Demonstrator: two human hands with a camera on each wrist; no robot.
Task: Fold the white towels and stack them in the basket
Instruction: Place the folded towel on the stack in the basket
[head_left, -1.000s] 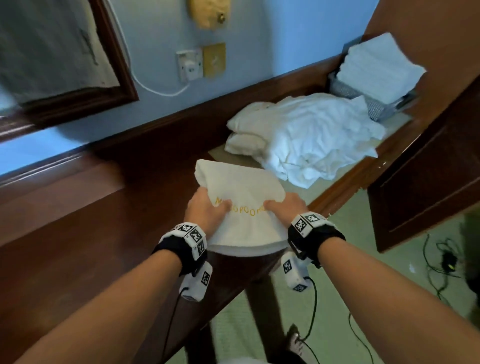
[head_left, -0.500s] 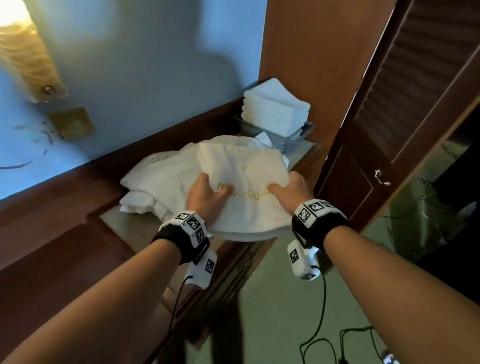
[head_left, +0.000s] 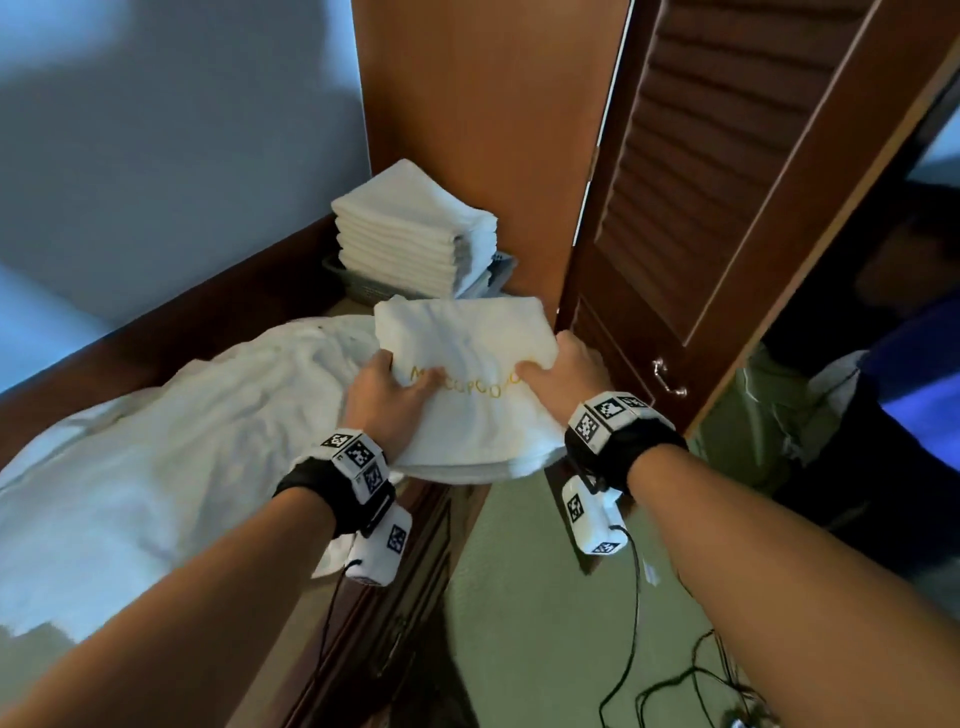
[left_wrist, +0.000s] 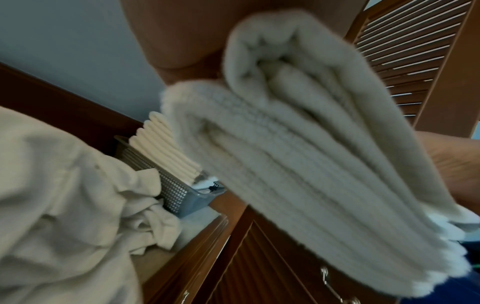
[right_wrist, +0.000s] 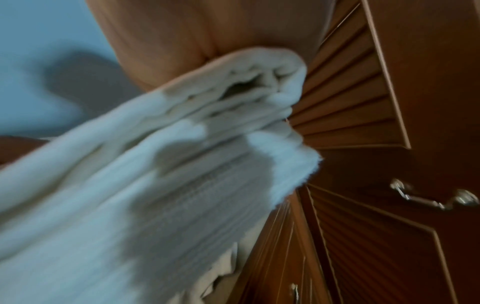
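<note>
Both hands carry one folded towel (head_left: 467, 395) in the air, level, over the bench (head_left: 363, 597) edge. Left hand (head_left: 387, 402) grips its left side, right hand (head_left: 558, 382) its right side; thumbs on top, fingers curled under, clamped on the cloth. Neither hand is nearer; the towel sits square between them.

Key relation: basket (head_left: 363, 291) lies straight ahead of the hands and slightly left, at the far end of the bench against the wooden panel. The stack (head_left: 410, 234) in it already rises well above the rim. The held towel's far edge is near the basket but lower than the stack top, so my guess is it has to go up and forward to land there. Its long axis runs hand to hand, roughly matching the stack's width.

Towel look: white terry, thick, several layers, gold embroidered lettering on top, near edge sagging a bit. Loose pile (head_left: 171, 452) of unfolded white towels lies on the bench to the left.
</note>
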